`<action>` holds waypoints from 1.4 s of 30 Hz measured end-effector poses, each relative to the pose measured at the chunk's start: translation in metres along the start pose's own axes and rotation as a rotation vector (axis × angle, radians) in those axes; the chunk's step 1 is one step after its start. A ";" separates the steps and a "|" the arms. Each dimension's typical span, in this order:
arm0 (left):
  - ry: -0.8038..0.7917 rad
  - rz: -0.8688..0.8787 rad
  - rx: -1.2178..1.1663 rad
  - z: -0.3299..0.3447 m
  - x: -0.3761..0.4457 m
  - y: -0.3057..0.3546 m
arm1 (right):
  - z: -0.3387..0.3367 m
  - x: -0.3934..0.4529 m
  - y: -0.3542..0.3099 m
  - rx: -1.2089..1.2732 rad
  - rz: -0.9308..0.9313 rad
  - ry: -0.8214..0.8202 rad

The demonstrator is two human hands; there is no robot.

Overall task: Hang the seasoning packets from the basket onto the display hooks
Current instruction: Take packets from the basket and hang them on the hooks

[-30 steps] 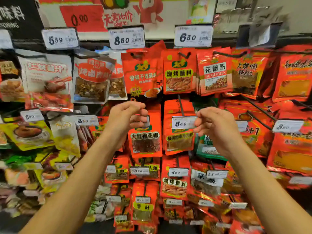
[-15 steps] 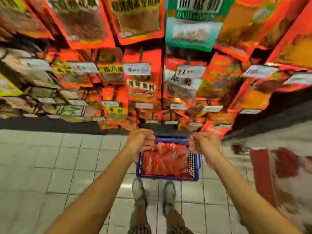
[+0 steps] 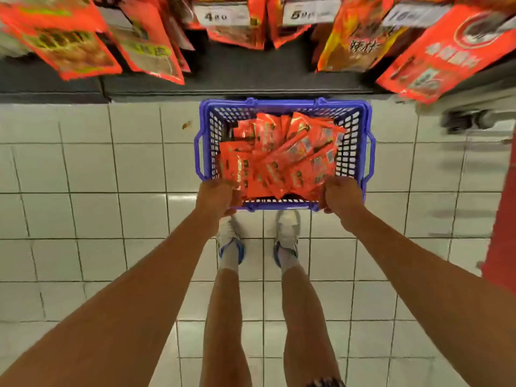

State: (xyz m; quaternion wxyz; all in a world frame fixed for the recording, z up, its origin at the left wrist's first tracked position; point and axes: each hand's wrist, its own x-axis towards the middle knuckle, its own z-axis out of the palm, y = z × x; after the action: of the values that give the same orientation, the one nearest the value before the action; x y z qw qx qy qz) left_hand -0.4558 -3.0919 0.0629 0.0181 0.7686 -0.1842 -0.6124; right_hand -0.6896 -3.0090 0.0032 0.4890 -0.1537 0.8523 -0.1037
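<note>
A blue plastic basket (image 3: 365,152) stands on the tiled floor, just in front of my feet, below the display. It is filled with several red-orange seasoning packets (image 3: 279,157) lying in a loose heap. My left hand (image 3: 216,196) is curled over the basket's near left corner, its fingers down against the packets. My right hand (image 3: 342,195) is curled over the near right corner. The backs of both hands hide the fingers, so what they hold is unclear. Hanging packets (image 3: 72,48) and price tags (image 3: 220,15) on the display hooks fill the top of the view.
The dark base shelf (image 3: 251,82) of the display runs just behind the basket. White floor tiles (image 3: 97,169) lie to the left and right. My shoes (image 3: 286,233) stand right behind the basket. A red upright (image 3: 502,219) is at the right edge.
My view has swung from the hooks down to the floor. Both hands have dropped from hook height to the basket's near edge, and the basket now sits close below me.
</note>
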 end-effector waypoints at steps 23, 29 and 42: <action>-0.334 0.307 0.204 0.076 0.086 -0.087 | 0.049 0.076 -0.014 -0.487 -0.634 -0.086; -0.082 0.404 0.216 0.083 0.094 -0.073 | 0.080 0.044 -0.039 0.160 -0.234 -0.526; 0.011 0.280 0.009 0.035 0.125 -0.084 | 0.069 0.149 -0.035 -1.408 -0.642 -0.028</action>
State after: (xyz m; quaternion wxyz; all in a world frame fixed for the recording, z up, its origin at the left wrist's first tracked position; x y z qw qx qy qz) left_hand -0.4443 -3.0449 -0.0840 0.1007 0.7390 -0.2922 -0.5987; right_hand -0.6948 -3.0976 -0.1397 0.2326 -0.6691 0.6250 0.3280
